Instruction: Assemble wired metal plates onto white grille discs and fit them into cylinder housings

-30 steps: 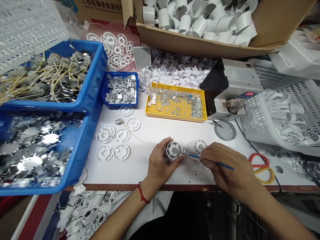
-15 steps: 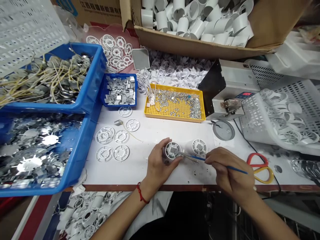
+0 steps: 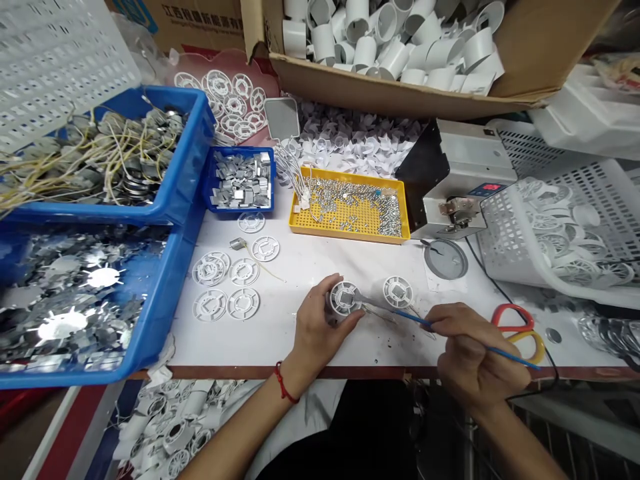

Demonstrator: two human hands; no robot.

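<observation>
My left hand (image 3: 320, 320) is closed around a white round plastic housing (image 3: 344, 298), thumb and fingers on its sides. Its spoked top faces up, with a grey square in the middle. My right hand (image 3: 477, 350) grips a thin blue-handled brush (image 3: 413, 316), whose grey tip reaches the right rim of that top. I cannot tell if the tip touches it. Just to the right stands a second white housing (image 3: 399, 292) with a similar top. Thin wires lie on the table between the housings and my right hand.
Flat white spoked rings (image 3: 243, 303) lie at left, near blue bins (image 3: 165, 267) of metal parts. Behind are a yellow screw tray (image 3: 350, 233) and a metal machine (image 3: 465, 167). A round grey lid (image 3: 445, 259) and scissors (image 3: 515, 320) lie at right.
My right hand has moved right and slightly down with the brush. The brush tip has shifted from the middle of the held housing's top to its right rim. My left hand stays put.
</observation>
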